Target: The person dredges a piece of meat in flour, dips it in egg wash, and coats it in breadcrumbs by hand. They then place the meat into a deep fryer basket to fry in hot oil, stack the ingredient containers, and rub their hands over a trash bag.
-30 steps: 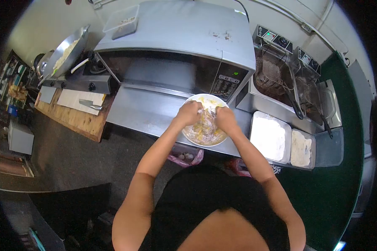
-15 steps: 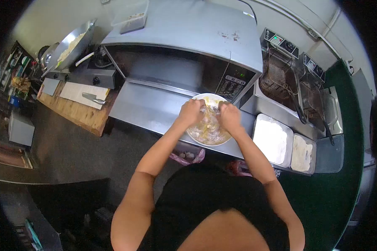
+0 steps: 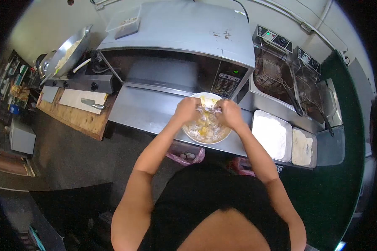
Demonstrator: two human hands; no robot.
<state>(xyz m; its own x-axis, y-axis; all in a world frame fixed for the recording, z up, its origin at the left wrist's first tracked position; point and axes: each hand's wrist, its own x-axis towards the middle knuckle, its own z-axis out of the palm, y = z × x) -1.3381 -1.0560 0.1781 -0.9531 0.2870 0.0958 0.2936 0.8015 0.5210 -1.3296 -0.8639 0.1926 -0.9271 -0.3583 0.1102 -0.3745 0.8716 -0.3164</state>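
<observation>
Bowl (image 3: 209, 143), white, wide: on the steel counter (image 3: 146, 104), just in front of the microwave (image 3: 167, 71), between it and the person's body. Contents: floury mixture (image 3: 203, 132), yellow wet patches and dry white powder side by side. Left hand (image 3: 188, 109): over the left side of the bowl, fingers bent inward, tips at the mixture. Right hand (image 3: 229, 113): opposite side, likewise curled, tips coated white. Grip: fingers drawn together rather than spread on both; whether either pinches a piece cannot be told, as the fingertips are partly hidden. Change against the view one second earlier: mixture is less heaped between the hands, and a yellow patch shows more plainly toward the near rim. Reading (judgement): contents are being turned over and wet parts exposed; powder looks unevenly taken up. Nearby, right of the bowl: metal tray (image 3: 290, 142) holding white powder (image 3: 269, 136), apart from both hands.
</observation>
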